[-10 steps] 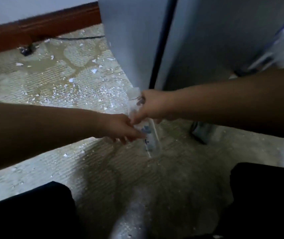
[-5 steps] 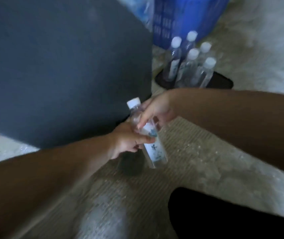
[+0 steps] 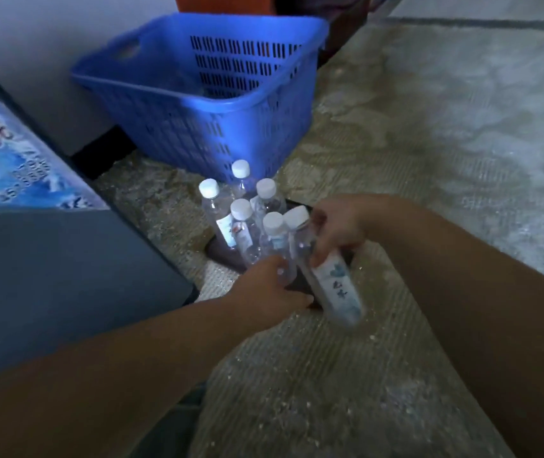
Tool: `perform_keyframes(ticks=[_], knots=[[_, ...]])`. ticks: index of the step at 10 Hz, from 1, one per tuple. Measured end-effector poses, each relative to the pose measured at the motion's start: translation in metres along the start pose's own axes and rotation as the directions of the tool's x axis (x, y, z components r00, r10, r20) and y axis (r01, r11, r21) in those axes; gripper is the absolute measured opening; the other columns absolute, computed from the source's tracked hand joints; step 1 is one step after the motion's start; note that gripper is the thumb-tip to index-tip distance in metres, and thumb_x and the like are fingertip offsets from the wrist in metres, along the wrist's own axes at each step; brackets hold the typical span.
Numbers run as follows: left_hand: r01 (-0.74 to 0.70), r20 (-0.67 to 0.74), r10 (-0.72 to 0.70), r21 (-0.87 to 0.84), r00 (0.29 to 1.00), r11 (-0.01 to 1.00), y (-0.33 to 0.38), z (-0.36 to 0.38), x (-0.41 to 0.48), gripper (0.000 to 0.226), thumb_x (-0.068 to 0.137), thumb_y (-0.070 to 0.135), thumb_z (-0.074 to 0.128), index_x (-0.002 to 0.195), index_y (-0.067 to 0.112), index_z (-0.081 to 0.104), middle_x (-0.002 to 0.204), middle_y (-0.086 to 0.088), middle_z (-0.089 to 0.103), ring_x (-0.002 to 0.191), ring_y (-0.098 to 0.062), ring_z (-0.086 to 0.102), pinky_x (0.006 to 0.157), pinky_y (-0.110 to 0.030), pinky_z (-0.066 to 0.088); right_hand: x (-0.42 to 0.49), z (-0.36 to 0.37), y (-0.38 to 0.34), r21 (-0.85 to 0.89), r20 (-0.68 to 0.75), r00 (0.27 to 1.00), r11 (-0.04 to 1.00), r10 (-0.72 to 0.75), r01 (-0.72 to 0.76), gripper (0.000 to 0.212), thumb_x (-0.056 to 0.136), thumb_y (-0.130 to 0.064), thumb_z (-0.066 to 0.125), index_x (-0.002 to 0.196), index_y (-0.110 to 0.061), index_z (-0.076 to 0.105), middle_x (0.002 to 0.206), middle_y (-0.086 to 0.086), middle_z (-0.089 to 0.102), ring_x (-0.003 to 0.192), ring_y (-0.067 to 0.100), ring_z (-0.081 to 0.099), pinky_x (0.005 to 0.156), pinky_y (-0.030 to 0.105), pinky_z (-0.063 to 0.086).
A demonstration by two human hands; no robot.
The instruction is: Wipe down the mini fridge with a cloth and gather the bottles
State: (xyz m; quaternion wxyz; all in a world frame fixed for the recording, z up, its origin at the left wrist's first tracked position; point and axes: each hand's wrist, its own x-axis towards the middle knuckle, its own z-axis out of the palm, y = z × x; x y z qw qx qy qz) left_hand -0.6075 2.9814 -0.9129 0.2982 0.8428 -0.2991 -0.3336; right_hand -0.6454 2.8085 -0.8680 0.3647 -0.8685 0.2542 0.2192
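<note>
Carried over from the grey mini fridge (image 3: 65,276), the clear plastic white-capped bottle (image 3: 328,272) tilts beside five standing bottles (image 3: 242,226), the right hand (image 3: 340,229) with fingers wrapped round it; whether the left hand (image 3: 269,289) grips anything is unclear. Set down crooked, it could topple them.

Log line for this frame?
five white-capped clear plastic bottles: upright on dark tray | right grip: holds sixth bottle, tilted | left grip: at their base, hold unclear | blue plastic basket: behind
</note>
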Motion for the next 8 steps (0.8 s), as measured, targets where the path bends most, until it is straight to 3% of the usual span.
perform_keyframes(ticks=[1,2,3,4,5,6,7,8], knots=[[0.065,0.016,-0.065,-0.017,0.998,0.998,-0.002,0.016,0.017,0.039,0.07,0.024,0.076,0.097,0.026,0.049,0.101,0.0,0.064,0.094,-0.021,0.063,0.081,-0.033,0.052,0.011,-0.021,0.025,0.045,-0.21,0.976,0.998,0.052,-0.044,0.064,0.054,-0.023,0.09,0.108,-0.01,0.059,0.102,0.006,0.062,0.091,0.025,0.064,0.078,0.04,0.057],[0.169,0.028,-0.167,-0.109,0.986,0.98,-0.019,0.039,0.014,0.033,0.072,0.016,0.072,0.095,0.027,0.05,0.081,0.003,0.062,0.075,-0.017,0.062,0.071,-0.028,0.053,0.028,-0.016,0.029,0.12,-0.375,0.927,0.991,-0.015,0.064,0.078,0.058,-0.022,0.088,0.125,-0.013,0.05,0.12,0.006,0.055,0.108,0.025,0.055,0.09,0.035,0.048],[0.278,0.049,-0.274,-0.117,0.96,0.953,-0.042,0.052,0.002,0.035,0.079,0.021,0.069,0.106,0.029,0.048,0.08,0.012,0.053,0.054,0.001,0.057,0.044,-0.011,0.044,0.046,-0.003,0.023,0.135,-0.437,0.894,0.976,-0.099,0.174,0.081,0.061,-0.017,0.087,0.13,-0.013,0.046,0.127,0.007,0.054,0.113,0.024,0.053,0.086,0.029,0.042],[0.32,0.04,-0.317,-0.074,0.947,0.945,-0.063,0.047,-0.005,0.037,0.081,0.027,0.069,0.114,0.022,0.053,0.101,0.004,0.056,0.074,-0.008,0.06,0.051,-0.016,0.046,0.063,0.01,0.021,0.111,-0.424,0.893,0.97,-0.152,0.217,0.079,0.061,-0.012,0.086,0.13,-0.014,0.046,0.126,0.007,0.055,0.113,0.024,0.054,0.083,0.027,0.04],[0.312,0.01,-0.313,0.021,0.95,0.95,-0.079,0.036,-0.008,0.023,0.084,0.029,0.066,0.102,0.024,0.053,0.103,0.001,0.059,0.088,-0.013,0.059,0.068,-0.023,0.048,0.074,0.018,0.026,0.112,-0.381,0.911,0.971,-0.154,0.212,0.081,0.061,-0.009,0.085,0.131,-0.014,0.046,0.127,0.008,0.056,0.114,0.025,0.054,0.09,0.032,0.044],[0.309,0.001,-0.31,0.088,0.951,0.947,-0.091,0.028,-0.01,0.019,0.083,0.03,0.066,0.093,0.029,0.05,0.096,0.005,0.059,0.085,-0.009,0.057,0.063,-0.02,0.043,0.084,0.023,0.034,0.135,-0.342,0.927,0.968,-0.156,0.213,0.082,0.061,-0.007,0.084,0.133,-0.016,0.045,0.128,0.008,0.056,0.116,0.025,0.054,0.097,0.039,0.045],[0.339,-0.013,-0.34,0.111,0.94,0.934,-0.097,0.021,-0.012,0.014,0.082,0.027,0.067,0.081,0.028,0.053,0.089,0.006,0.06,0.081,-0.009,0.058,0.066,-0.022,0.047,0.083,0.025,0.038,0.223,-0.341,0.929,0.948,-0.144,0.228,0.086,0.062,0.0,0.08,0.137,-0.018,0.042,0.129,0.006,0.057,0.118,0.024,0.054,0.097,0.035,0.044],[0.347,-0.05,-0.343,0.137,0.938,0.928,-0.098,0.011,-0.008,0.007,0.084,0.023,0.065,0.083,0.021,0.058,0.081,0.005,0.06,0.069,-0.005,0.055,0.053,-0.016,0.042,0.075,0.024,0.04,0.362,-0.456,0.888,0.9,-0.057,0.244,0.087,0.065,0.003,0.076,0.14,-0.021,0.039,0.135,0.005,0.051,0.122,0.02,0.049,0.09,0.029,0.04]])
